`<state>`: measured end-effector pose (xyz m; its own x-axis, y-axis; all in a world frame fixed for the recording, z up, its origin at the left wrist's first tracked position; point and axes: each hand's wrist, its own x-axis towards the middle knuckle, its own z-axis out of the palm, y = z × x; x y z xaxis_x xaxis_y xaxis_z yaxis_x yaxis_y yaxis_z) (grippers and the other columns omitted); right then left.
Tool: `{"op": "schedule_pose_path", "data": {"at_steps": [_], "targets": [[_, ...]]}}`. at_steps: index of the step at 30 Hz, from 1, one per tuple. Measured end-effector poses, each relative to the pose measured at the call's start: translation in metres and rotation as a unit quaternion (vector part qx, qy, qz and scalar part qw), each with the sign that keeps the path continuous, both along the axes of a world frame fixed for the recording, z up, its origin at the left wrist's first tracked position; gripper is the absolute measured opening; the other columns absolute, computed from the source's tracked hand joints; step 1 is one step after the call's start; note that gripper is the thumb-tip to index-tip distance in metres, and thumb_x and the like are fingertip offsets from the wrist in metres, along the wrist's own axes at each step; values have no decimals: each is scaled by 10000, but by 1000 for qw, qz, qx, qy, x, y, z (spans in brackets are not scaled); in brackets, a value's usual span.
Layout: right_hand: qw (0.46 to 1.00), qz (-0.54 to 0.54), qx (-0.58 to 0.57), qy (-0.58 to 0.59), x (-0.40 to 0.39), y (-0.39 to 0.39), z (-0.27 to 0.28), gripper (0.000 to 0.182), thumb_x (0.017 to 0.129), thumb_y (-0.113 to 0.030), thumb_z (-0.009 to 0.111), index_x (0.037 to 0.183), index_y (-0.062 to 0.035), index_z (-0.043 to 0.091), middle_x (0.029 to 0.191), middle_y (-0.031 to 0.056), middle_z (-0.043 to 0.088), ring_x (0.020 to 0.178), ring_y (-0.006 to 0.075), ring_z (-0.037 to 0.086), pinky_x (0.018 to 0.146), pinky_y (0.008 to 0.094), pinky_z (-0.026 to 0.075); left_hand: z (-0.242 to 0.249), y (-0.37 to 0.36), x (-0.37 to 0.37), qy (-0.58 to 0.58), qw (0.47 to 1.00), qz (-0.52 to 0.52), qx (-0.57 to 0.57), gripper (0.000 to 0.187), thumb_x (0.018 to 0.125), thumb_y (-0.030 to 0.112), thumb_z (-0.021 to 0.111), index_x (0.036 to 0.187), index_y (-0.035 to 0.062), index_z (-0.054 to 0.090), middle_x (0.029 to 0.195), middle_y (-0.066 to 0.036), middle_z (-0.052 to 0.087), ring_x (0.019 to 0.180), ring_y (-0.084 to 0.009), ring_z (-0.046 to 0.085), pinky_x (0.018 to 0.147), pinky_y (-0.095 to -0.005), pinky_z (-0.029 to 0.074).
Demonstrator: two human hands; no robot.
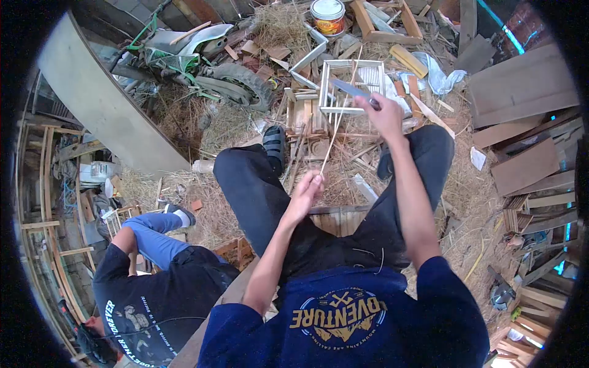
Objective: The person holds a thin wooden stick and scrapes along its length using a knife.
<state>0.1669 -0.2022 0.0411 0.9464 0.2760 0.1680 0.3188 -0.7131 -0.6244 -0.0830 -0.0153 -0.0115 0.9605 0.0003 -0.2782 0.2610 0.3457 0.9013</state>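
My left hand (305, 195) is closed around the lower end of a long, thin wooden stick (332, 140), which slants up and away from me between my knees. In my right hand (386, 118) is a knife (350, 88), gripped by its dark handle, with the blade pointing left. The blade overlaps the stick's upper part in this view. Behind the blade stands a white wooden frame (351, 63). Below it, wood scraps and thin sticks (299, 150) lie between my feet.
Another person (153, 276) sits close on my left. A wheel (239, 86) and a large leaning panel (116, 98) stand ahead left. A paint bucket (328, 17) is at the far side. Brown boards (521, 86) are piled right; straw and scraps cover the ground.
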Motion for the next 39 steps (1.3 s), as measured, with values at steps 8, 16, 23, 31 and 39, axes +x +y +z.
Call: {"op": "schedule_pose_path", "data": {"at_steps": [8,16,23,31,39], "targets": [[977,150,77,131,-69,29,-1,540,838,-624,690,1009,-113,737,770,109,692,708,234,676,649,365,508,5,3,39,-32,996,75,42,184,1073,237,462,1086,71,539,739,32,471,628,-55,395,560,-215,313],[900,244,232,275,-63,52,-24,562,897,-537,684,1160,-41,698,1032,115,730,943,209,685,854,358,520,8,-7,35,-35,993,71,88,201,1073,245,469,1066,56,536,732,17,488,662,-69,451,602,-237,371],[867,247,267,342,-58,54,-21,561,929,-483,678,1176,20,674,1005,70,713,874,140,624,784,310,506,2,-13,48,-31,990,82,107,190,1069,245,472,1052,69,540,737,32,492,637,-61,425,583,-221,352],[858,265,270,347,-70,63,-36,545,936,-427,693,1238,25,647,980,60,706,833,105,623,724,287,511,-13,-7,48,-56,987,128,81,250,1073,286,465,1025,51,535,709,6,508,629,-80,486,587,-250,393],[834,280,280,385,-72,60,-26,517,951,-393,685,1230,39,635,992,60,703,826,95,626,709,281,516,-7,-7,48,-69,984,147,67,180,1061,225,487,1031,54,535,734,3,516,640,-84,499,587,-247,396]]}}
